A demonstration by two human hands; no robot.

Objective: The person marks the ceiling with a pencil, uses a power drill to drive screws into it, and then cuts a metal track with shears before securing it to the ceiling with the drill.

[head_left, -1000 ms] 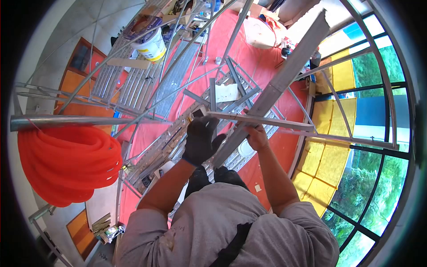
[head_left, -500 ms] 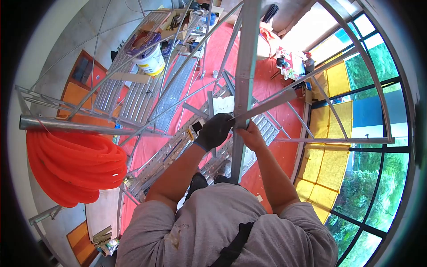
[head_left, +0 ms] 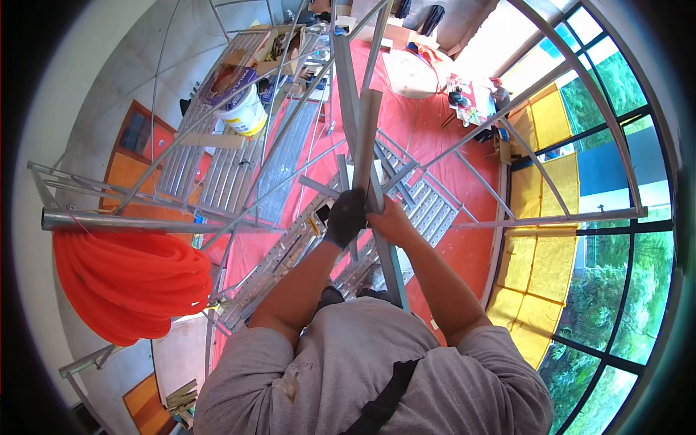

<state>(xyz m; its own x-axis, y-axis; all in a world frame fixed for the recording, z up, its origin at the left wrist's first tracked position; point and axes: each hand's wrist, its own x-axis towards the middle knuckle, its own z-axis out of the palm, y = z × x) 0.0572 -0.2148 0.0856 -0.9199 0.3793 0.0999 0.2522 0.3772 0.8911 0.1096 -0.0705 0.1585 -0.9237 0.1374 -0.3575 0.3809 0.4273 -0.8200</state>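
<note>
While the black-gloved left hand (head_left: 346, 217) is closed around the lower end of a short grey metal bar (head_left: 368, 138), the bare right hand (head_left: 391, 220) grips a long grey metal channel (head_left: 389, 264) just beside it (its fingertips are partly hidden). The two lengths cross at the hands, above a perforated metal platform (head_left: 433, 215). On slatted metal decking (head_left: 230, 174), a round white plastic bucket (head_left: 245, 114) with a yellow lower band stands near an open brown cardboard box (head_left: 284, 56) holding dark items too small to identify. Purple-and-brown packaging (head_left: 226, 85) overlaps the bucket's mouth; whether it sits inside, I cannot tell. Coiled orange-red ribbed hose (head_left: 134, 283) hangs beneath a round silver pipe (head_left: 119, 220).
</note>
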